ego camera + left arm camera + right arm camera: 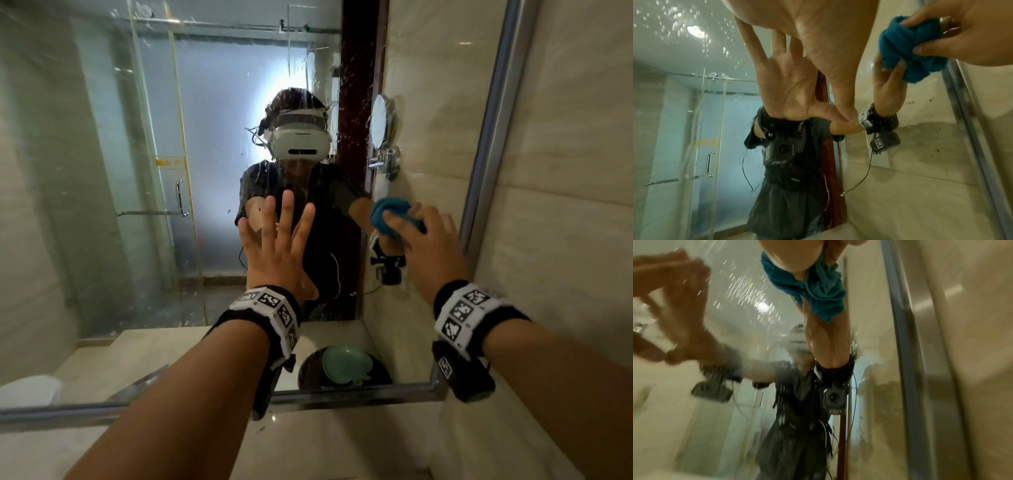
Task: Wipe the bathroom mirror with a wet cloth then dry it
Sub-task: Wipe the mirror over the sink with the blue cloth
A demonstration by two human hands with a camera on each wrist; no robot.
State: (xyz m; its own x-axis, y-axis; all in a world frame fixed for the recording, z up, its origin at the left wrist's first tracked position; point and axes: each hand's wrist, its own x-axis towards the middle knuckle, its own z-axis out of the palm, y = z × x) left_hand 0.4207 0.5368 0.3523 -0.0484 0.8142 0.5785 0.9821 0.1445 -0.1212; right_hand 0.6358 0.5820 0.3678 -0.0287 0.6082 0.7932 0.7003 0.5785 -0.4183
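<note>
The large wall mirror (102, 171) is speckled with water drops (674, 16) and streaks. My left hand (277, 236) lies flat against the glass at mid height, fingers straight and spread. In the left wrist view its thumb tip meets its own reflection. My right hand (424, 236) grips a bunched blue cloth (394, 214) and holds it against the glass close to the mirror's right edge. The cloth (906, 48) shows crumpled between the fingers (931, 48), and the right wrist view has the cloth (818, 285) hanging under the palm, with that picture blurred.
A metal frame (493, 120) borders the mirror on the right and along the bottom. A tiled wall (565, 171) stands just right of it. A pale stone counter (342, 445) lies below. The mirror reflects a dark bowl with a green dish (346, 370).
</note>
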